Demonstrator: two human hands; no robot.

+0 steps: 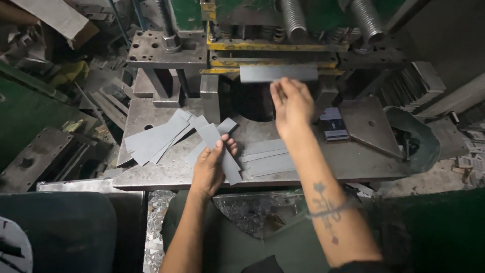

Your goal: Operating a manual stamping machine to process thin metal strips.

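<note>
My right hand (292, 103) reaches forward and grips a flat grey metal strip (278, 73) by its lower edge, holding it level in front of the press die opening (252, 101). My left hand (211, 164) rests on the steel press table (353, 162), thumb and fingers closed on another grey strip (220, 144) that lies slanted over the plate. To its left fans out a loose pile of similar strips (156, 139). Two or three more strips (267, 159) lie flat between my two forearms.
The press's threaded columns (293, 17) and yellow-edged die plates (275, 46) stand right behind the held strip. A triangular steel plate (366, 126) lies on the table's right. Stacked metal pieces (414, 83) sit far right; scrap offcuts (252, 210) fill a bin below the table.
</note>
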